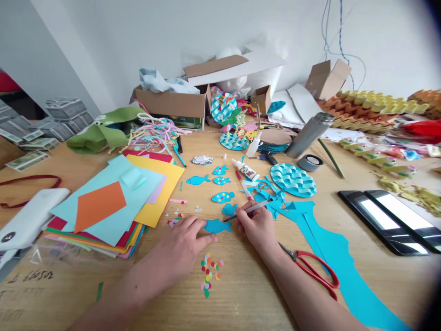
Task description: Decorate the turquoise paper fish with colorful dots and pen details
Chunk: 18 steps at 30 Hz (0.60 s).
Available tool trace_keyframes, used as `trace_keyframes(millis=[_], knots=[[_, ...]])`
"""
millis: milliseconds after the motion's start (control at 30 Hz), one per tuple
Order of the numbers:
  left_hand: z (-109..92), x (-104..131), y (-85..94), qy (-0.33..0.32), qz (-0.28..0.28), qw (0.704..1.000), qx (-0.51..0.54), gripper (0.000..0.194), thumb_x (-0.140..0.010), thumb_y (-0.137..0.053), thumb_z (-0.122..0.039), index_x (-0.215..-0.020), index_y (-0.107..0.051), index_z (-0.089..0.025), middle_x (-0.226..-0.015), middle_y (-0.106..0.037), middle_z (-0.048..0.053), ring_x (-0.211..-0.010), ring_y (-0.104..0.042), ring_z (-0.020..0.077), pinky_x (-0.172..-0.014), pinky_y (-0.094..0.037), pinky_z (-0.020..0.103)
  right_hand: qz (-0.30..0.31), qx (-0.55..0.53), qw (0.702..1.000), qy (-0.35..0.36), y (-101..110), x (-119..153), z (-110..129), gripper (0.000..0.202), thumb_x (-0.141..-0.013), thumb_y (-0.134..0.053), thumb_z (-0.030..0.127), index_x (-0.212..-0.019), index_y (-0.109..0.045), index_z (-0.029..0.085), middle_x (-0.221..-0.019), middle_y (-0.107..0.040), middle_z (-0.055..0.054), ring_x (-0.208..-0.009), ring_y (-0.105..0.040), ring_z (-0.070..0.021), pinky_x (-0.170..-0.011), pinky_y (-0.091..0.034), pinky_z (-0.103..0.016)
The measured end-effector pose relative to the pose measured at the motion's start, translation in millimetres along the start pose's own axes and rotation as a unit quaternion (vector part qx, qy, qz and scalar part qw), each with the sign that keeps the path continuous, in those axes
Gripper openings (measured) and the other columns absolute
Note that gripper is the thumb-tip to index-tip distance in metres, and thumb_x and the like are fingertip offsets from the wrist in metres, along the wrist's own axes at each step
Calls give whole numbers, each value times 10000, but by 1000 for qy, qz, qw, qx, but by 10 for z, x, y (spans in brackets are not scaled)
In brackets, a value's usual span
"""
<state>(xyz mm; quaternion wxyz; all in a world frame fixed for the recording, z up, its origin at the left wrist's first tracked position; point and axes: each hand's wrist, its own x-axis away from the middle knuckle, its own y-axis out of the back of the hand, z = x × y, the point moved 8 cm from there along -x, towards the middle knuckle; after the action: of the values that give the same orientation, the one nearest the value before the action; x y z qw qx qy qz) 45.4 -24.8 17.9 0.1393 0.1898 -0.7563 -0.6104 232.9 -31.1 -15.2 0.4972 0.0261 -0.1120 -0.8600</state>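
Observation:
A plain blue paper fish (217,225) lies flat on the table between my two hands. The fingers and thumb of my left hand (181,239) are spread at its left end, touching its edge. My right hand (255,225) is closed around a slim dark pen (253,208), whose tip meets the fish near the tail. Just above lie another blue paper fish (228,209) and a dotted one (223,197). Small coloured paper dots (208,271) are scattered below the fish, and more scraps show by my left fingers.
Red-handled scissors (319,271) lie beside my right forearm, next to a long blue paper offcut (330,243). Coloured paper sheets (138,220) are stacked at left. A glue bottle (246,169), a woven blue disc (292,180) and a grey flask (310,135) stand or lie farther back.

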Motion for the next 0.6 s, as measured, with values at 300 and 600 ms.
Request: trace_keyframes(millis=[300,600], knots=[[11,20,-23,-5,-8,1000,1,483,-907,-480,-13,-1274,-647,-279,-1177,-580,92,-1173,-533,280,-936,-519,466,12,4,1000,-14,-22,8,-23,255,-730,-664,411,-640,-494,242,-394,-537,51,-280,-487,-133,-296,-349,-220],[6,12,-25,-1,3,1000,3,480,-912,-477,-16,-1276,-644,-281,-1174,-579,90,-1168,-535,282,-931,-522,474,11,7,1000,2,-14,4,6,230,-738,-659,364,-630,-500,238,-389,-545,46,-283,-480,-124,-308,-341,-212]])
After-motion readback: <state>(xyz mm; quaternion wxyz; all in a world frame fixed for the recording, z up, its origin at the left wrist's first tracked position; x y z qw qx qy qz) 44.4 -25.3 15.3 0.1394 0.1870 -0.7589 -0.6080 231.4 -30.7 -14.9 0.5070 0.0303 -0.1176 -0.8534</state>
